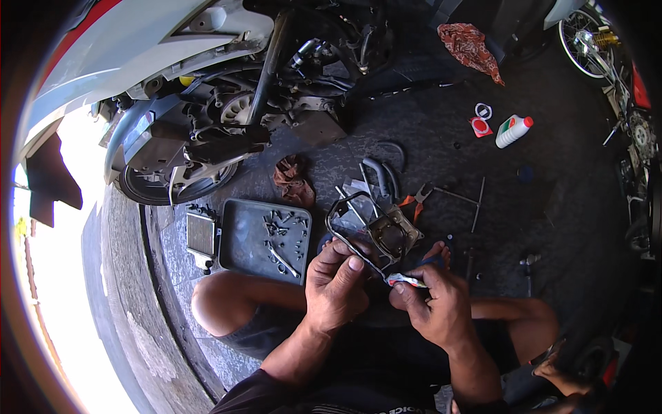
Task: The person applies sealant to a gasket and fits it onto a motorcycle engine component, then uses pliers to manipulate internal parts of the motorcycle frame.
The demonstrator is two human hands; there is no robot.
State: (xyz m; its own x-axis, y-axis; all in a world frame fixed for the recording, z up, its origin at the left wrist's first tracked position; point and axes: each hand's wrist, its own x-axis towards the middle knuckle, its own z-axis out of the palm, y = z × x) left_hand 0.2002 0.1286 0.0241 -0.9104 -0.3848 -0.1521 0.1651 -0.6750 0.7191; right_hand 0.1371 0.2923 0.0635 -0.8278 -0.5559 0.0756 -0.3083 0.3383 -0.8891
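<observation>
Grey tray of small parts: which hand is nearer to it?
Left. The left hand is just right of the grey tray, by its lower right corner; the right hand is farther right, holding a small tube.

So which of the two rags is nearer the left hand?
The crumpled brown rag by the grey tray. The patterned red rag lies much farther from the left hand, toward the upper right.

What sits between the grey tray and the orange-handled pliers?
Head view: from the grey tray toward the orange-handled pliers, first the thin dark frame in the left hand, then clear plastic and a metal engine part.
</observation>
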